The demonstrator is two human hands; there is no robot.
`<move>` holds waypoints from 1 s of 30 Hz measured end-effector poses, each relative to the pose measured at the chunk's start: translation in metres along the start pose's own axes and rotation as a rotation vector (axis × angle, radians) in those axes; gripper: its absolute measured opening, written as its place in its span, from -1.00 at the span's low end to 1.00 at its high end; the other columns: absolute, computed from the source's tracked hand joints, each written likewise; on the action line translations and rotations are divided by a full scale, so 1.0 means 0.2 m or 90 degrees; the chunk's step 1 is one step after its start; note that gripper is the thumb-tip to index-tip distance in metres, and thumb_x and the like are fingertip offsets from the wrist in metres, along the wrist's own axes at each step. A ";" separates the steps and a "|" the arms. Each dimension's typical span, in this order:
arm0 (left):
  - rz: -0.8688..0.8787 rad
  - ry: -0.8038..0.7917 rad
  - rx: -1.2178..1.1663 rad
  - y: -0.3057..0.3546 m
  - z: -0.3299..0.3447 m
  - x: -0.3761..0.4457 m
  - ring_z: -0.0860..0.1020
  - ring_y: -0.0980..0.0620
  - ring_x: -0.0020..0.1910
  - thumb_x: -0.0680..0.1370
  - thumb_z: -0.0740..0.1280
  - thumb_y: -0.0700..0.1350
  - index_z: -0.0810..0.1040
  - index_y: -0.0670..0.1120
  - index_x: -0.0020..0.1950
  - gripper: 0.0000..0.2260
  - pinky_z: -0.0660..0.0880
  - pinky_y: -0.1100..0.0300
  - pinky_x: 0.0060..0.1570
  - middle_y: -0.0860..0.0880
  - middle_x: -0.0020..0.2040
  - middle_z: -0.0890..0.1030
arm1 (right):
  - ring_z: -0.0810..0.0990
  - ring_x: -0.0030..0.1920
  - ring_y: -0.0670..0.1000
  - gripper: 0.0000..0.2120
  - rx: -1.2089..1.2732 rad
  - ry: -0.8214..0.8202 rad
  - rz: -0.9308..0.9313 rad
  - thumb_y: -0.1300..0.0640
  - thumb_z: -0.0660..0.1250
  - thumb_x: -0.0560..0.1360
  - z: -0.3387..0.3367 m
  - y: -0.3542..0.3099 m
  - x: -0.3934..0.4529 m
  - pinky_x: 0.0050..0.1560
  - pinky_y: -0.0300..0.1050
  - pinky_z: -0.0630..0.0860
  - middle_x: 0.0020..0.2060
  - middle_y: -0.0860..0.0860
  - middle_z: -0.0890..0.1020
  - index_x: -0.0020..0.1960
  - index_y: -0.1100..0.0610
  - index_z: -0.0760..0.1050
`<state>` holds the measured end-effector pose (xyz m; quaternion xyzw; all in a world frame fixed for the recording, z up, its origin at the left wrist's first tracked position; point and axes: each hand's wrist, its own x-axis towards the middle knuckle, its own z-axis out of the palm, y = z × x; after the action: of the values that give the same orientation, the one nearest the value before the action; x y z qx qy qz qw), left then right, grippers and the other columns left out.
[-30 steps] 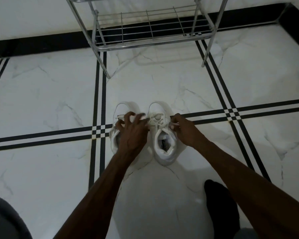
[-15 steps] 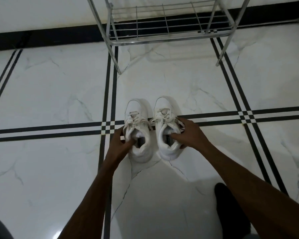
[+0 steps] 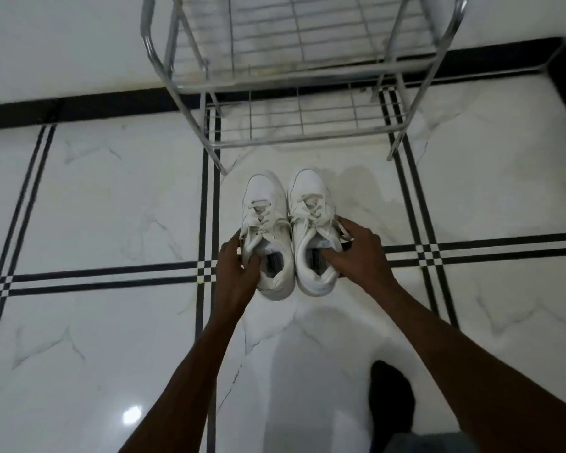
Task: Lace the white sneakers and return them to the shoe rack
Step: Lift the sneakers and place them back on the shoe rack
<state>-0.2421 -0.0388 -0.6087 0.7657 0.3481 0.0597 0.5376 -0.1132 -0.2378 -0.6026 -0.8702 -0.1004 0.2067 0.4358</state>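
Observation:
Two white sneakers sit side by side, toes pointing away from me, laces threaded and tied. My left hand (image 3: 234,273) grips the collar of the left sneaker (image 3: 265,220), thumb inside the opening. My right hand (image 3: 360,256) grips the collar of the right sneaker (image 3: 311,204), fingers tucked inside it. Whether the soles touch the floor I cannot tell. The silver wire shoe rack (image 3: 294,138) stands just beyond the toes, with two bare wire shelves visible.
White marble floor (image 3: 111,197) with black stripe lines crossing left and right of the shoes. A black skirting band (image 3: 79,106) runs along the white wall behind the rack. My dark-socked foot (image 3: 391,403) rests at the bottom right.
Both hands left the laces and took hold of the sneaker collars. The pair now lies closer to the rack, and the view has moved forward toward it.

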 end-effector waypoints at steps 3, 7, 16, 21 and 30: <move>0.018 0.004 0.014 0.46 -0.10 -0.02 0.56 0.03 0.24 0.52 0.29 -0.07 0.44 -0.02 0.50 -0.48 0.55 0.11 0.21 0.13 0.22 0.56 | 0.70 -0.13 -0.04 -0.39 0.019 0.017 0.030 0.07 0.51 0.32 -0.33 -0.36 -0.02 -0.09 -0.03 0.68 -0.11 -0.14 0.66 0.36 -0.07 0.49; 0.037 0.005 0.029 1.01 -0.21 -0.04 0.58 0.08 0.16 0.52 0.31 -0.07 0.48 -0.06 0.46 -0.52 0.50 0.38 0.06 -0.04 0.27 0.59 | 0.70 -0.02 0.01 -0.35 0.008 0.021 0.003 0.06 0.50 0.36 -0.73 -0.79 -0.02 0.03 0.03 0.66 0.16 -0.05 0.68 0.43 -0.01 0.44; 0.059 0.005 0.011 1.76 -0.31 0.33 0.57 -0.03 0.26 0.50 0.32 -0.08 0.48 -0.10 0.46 -0.50 0.49 0.42 0.12 -0.07 0.30 0.59 | 0.63 0.22 0.03 -0.31 -0.010 0.004 -0.009 0.07 0.47 0.41 -1.20 -1.37 0.41 0.19 0.05 0.59 0.27 0.03 0.63 0.50 0.05 0.35; 0.040 0.002 0.016 1.79 -0.26 0.77 0.61 0.03 0.20 0.48 0.32 0.07 0.45 -0.05 0.49 -0.43 0.60 0.08 0.16 -0.02 0.32 0.59 | 0.67 0.13 0.04 -0.33 -0.029 -0.016 0.019 0.08 0.44 0.44 -1.15 -1.44 0.84 0.08 -0.03 0.62 0.25 0.05 0.63 0.51 0.01 0.32; -0.005 -0.043 0.041 1.62 -0.16 1.29 0.58 -0.01 0.22 0.62 0.37 -0.23 0.37 -0.09 0.54 -0.51 0.57 0.33 0.04 -0.03 0.42 0.50 | 0.63 0.21 0.05 -0.35 -0.042 -0.034 0.066 0.06 0.43 0.46 -0.95 -1.35 1.33 0.19 0.09 0.60 0.27 0.06 0.62 0.51 0.07 0.32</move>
<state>0.0884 0.0827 -0.3888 0.7826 0.3348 0.0205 0.5244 0.2105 -0.1176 -0.3585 -0.8823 -0.0736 0.2488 0.3927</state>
